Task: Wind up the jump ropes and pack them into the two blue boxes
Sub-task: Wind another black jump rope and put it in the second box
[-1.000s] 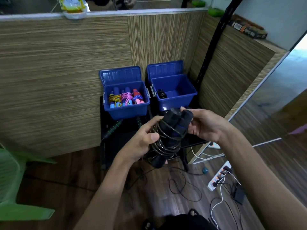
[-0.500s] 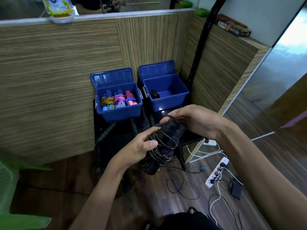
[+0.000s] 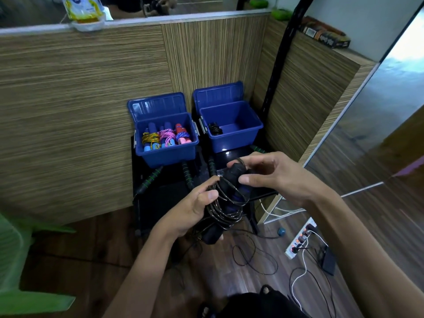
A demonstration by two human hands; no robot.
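A black jump rope [image 3: 227, 203] with dark foam handles is coiled around its own handles, held in front of me above a black stand. My left hand [image 3: 190, 210] grips the bundle from the left, thumb over the coils. My right hand [image 3: 273, 175] holds the handle tops, fingers curled over them with a loop of cord at the fingertips. The left blue box [image 3: 167, 154] holds three wound ropes: yellow, pink and blue. The right blue box [image 3: 241, 141] holds one black wound rope [image 3: 214, 129] in its left corner. Both lids stand open.
Green-and-black rope handles [image 3: 151, 177] lie on the black stand [image 3: 158, 198] below the boxes. Wood-grain panels rise behind and to the right. A power strip [image 3: 300, 239], cables and a black adapter lie on the floor at right. A green plastic chair [image 3: 20, 267] is at left.
The bundle has dropped lower and tilted; my right hand moved from gripping the handles' side to over their tops, working a loop of cord. The view shifted slightly.
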